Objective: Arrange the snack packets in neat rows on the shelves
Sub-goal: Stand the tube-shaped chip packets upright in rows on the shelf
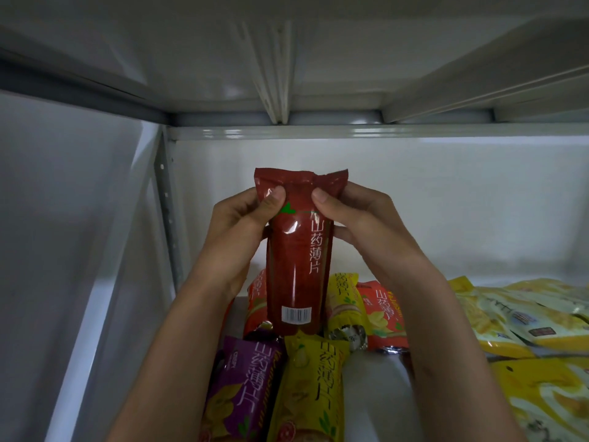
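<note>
Both hands, left hand [237, 224] and right hand [360, 218], are gripping the red packet [298, 266]; it is needing a straight, gentle landing beside the orange packet [382, 314].

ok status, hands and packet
Left hand and right hand both pinch red packet, upright above shelf. Purple packet, yellow packet lie below.

Dim, greyish light. The back wall [414, 199] glows brightest, the left side panel [63, 218] sits in shadow. Glare streaks the red packet [298, 250]. Wide-angle bending curves the shelf edges; corners look soft.
</note>
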Demonstrator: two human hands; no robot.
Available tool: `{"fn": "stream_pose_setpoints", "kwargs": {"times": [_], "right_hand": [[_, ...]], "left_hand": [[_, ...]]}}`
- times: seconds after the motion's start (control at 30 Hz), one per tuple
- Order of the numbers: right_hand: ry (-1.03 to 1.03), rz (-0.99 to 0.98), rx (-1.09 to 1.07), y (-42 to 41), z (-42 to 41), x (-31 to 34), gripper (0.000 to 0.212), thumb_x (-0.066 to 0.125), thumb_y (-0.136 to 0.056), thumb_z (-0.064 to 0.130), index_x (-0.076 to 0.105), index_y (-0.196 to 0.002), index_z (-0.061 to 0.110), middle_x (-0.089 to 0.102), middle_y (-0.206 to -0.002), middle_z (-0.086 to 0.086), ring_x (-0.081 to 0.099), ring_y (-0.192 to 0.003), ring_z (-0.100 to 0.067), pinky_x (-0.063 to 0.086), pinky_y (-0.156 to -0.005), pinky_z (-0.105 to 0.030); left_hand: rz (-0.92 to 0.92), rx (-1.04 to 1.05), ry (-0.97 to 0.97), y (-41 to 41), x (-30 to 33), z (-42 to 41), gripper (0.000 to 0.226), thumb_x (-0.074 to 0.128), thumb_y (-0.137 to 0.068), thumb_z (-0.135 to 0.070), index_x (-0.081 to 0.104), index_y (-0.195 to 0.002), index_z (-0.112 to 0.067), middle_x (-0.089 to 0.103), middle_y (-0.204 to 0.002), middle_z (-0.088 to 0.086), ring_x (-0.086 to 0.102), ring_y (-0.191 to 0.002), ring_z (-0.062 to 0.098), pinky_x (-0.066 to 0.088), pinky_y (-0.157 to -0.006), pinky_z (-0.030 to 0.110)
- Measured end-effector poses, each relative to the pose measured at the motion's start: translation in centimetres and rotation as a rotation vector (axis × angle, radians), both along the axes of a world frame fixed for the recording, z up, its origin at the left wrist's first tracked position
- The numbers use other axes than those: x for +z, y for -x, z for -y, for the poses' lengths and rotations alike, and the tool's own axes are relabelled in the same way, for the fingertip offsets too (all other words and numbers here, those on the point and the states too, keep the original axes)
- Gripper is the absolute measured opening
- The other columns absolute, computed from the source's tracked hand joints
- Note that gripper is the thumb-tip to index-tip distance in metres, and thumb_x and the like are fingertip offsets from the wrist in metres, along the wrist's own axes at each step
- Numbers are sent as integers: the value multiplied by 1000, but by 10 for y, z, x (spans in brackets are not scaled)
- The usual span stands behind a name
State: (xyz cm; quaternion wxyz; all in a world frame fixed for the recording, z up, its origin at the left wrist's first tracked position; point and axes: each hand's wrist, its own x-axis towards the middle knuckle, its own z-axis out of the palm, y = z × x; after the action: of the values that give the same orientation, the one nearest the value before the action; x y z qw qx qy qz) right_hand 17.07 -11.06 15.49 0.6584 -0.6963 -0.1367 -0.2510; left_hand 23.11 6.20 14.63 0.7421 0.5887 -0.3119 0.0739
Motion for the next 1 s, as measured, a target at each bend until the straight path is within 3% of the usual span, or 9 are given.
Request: {"fn": "stream_pose_setpoints", "kwargs": {"times": [0.2, 0.33, 0.4, 0.53, 0.67, 0.8, 1.0], "right_hand": [[-21, 66, -95, -5, 6, -4, 16, 72, -95, 9, 79, -109, 6, 80, -104, -9, 77, -101, -25, 59, -99, -45], [-68, 97, -119, -4, 8, -4, 14, 72, -95, 6, 78, -107, 4, 80, -99, -12, 77, -92, -20, 61, -85, -31], [-88, 72, -93, -2, 6, -2, 16, 73, -95, 10, 78, -109, 5, 80, -101, -9, 77, -95, -18, 61, -86, -28], [-15, -62, -35, -1, 6, -2, 22, 74, -95, 26, 80, -111, 11, 80, -107, -2, 75, -107, -18, 56, -105, -38], [-13, -70, -49, 1, 6, -2, 21, 72, -96, 23, 80, -107, 6, 81, -101, -6, 77, -100, -21, 62, -93, -32], [-63, -9, -125, -1, 4, -2, 21, 74, -95, 22, 80, -100, 2, 80, -98, -13, 77, -96, -22, 63, -91, -39], [-14, -99, 7, 7, 8, 3, 28, 72, -95, 32, 79, -112, 11, 81, -106, -1, 76, -102, -14, 61, -93, -33]], "left_hand": [[-87, -93, 37, 8, 2, 6, 36, 58, -102, -32, 75, -116, -3, 80, -109, 10, 77, -101, 18, 59, -81, 21], [-120, -127, -84, 7, 0, 6, 39, 58, -102, -37, 76, -114, -4, 80, -107, 8, 77, -101, 19, 59, -82, 19], [-101, -98, -88, 6, -2, 6, 38, 58, -103, -36, 76, -114, -4, 80, -107, 9, 77, -103, 20, 59, -84, 20], [-71, -26, -23, 4, -2, 5, 38, 61, -100, -37, 77, -111, -4, 80, -106, 10, 77, -102, 23, 60, -85, 24], [-78, -7, -33, 8, 0, 5, 42, 60, -96, -44, 78, -105, -7, 81, -102, 7, 78, -98, 20, 60, -80, 21], [-126, -79, -148, 11, 2, 6, 48, 51, -99, -54, 78, -107, -14, 81, -107, 2, 77, -103, 15, 58, -92, 27], [-135, 24, -72, 15, 4, 7, 43, 55, -102, -49, 80, -103, -14, 82, -102, 3, 78, -97, 17, 60, -84, 26]]}}
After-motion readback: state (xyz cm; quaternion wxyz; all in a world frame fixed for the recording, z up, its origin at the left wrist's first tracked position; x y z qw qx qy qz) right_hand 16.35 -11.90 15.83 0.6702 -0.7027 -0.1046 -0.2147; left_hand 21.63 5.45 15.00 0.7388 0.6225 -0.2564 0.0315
